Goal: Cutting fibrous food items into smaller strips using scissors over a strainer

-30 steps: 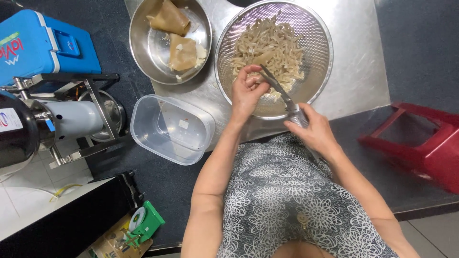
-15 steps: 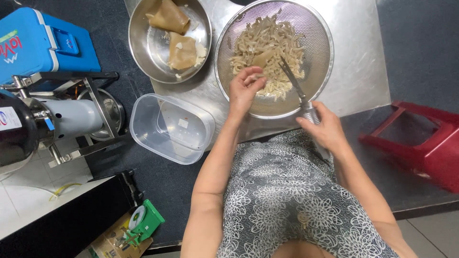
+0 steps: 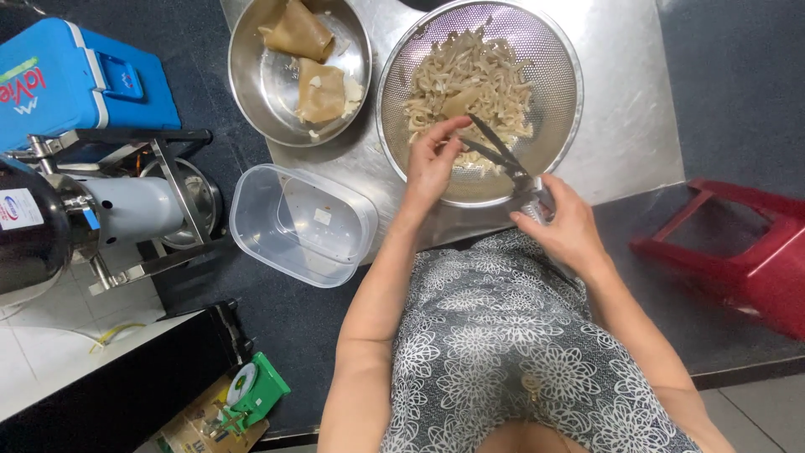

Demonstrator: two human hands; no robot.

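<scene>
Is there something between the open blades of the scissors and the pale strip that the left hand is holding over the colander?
Nothing visible does. The left hand pinches the pale strip above the colander, and the scissors in the right hand reach it with open blades.

Left hand (image 3: pixel 432 164) fingers pinched, reaching forward; right hand (image 3: pixel 563 225) grip closed, wrist bent.

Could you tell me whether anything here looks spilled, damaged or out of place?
Nothing stands out. The colander sits level on the metal sheet with the strips inside it. The left hand pinches a strip, the right hand holds open scissors, and the clear tub stands upright nearby.
</scene>
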